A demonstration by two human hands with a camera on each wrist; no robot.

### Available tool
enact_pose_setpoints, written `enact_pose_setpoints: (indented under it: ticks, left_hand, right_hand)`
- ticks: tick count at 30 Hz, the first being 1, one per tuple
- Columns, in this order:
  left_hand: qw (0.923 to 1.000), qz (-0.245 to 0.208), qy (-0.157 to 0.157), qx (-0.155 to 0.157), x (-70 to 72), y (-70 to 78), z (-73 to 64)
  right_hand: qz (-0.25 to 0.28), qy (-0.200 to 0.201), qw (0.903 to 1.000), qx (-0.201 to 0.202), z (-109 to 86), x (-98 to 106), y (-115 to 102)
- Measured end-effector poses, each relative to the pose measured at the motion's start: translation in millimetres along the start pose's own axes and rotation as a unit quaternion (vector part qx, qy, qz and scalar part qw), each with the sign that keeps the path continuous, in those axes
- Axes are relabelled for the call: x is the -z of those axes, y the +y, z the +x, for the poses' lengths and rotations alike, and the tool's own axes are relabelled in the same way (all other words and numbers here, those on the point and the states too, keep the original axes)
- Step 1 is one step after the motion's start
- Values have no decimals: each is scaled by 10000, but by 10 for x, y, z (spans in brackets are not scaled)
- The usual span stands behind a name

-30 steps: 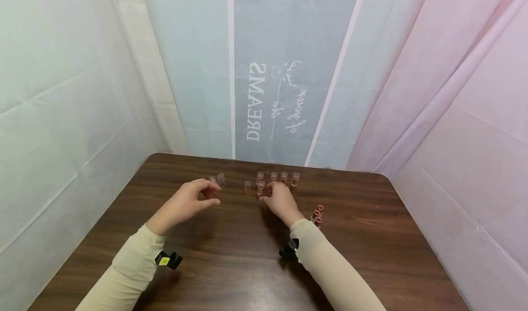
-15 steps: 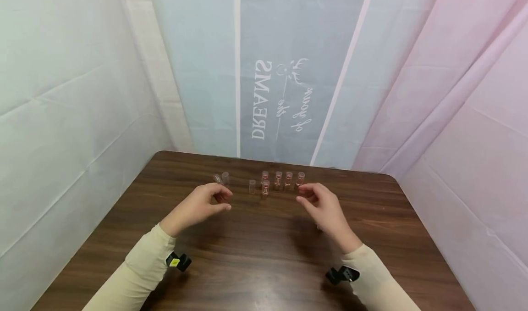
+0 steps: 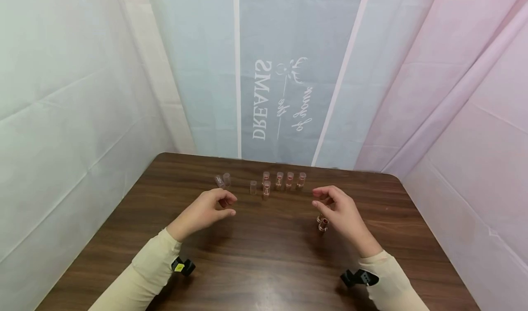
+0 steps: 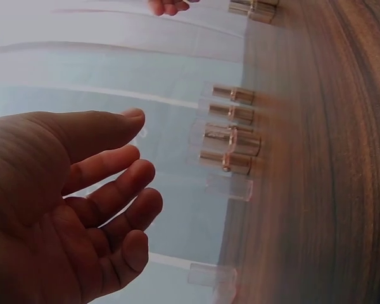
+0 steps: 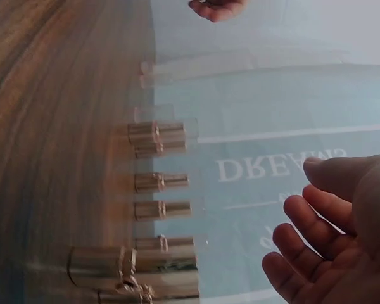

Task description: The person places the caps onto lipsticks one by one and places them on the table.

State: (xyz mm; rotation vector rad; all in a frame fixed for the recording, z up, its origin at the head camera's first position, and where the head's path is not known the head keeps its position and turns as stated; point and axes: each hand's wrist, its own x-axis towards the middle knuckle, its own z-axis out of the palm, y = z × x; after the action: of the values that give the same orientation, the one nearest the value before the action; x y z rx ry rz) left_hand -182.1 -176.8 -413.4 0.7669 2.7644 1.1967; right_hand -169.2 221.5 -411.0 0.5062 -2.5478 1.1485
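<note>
In the head view my left hand (image 3: 206, 210) hovers over the table with relaxed, slightly bent fingers and nothing in them. Just beyond it are two clear caps: one cap (image 3: 219, 181) leans, the other (image 3: 227, 179) stands. My right hand (image 3: 340, 212) hangs in the air on the right, also holding nothing, fingers loosely bent. Beneath its thumb stand gold lipstick tubes without caps (image 3: 323, 224), partly hidden by the hand. In the right wrist view these gold tubes (image 5: 98, 265) are large and near. Both palms face inward, apart from the things on the table.
Several gold lipstick tubes with clear caps (image 3: 290, 179) stand in a back row. One capped tube (image 3: 266, 189) stands in front of them, beside a lone clear cap (image 3: 253, 187). Fabric curtains (image 3: 198, 72) surround the dark wooden table (image 3: 255, 256).
My right hand has left the front capped lipstick tube and moved right, over the uncapped ones. My left hand has drifted slightly right and nearer to me, away from the clear caps.
</note>
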Motion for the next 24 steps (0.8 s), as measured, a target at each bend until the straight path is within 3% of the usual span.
enact_pose_setpoints:
  ticks: [5, 10, 17, 24]
  left_hand:
    - [9996, 196, 202, 51, -81, -29, 129]
    - [9963, 824, 224, 65, -139, -159, 447]
    - [9994, 210, 125, 249, -213, -399, 980]
    - [9911, 1323, -59, 116, -339, -418, 1241]
  right_hand:
    - [36, -37, 10000, 39, 35, 134, 86]
    - [-6, -87, 10000, -46, 45, 241, 172]
    - [-118, -270, 9989, -359, 82, 347, 255]
    - [139, -498, 9974, -511, 124, 392, 423]
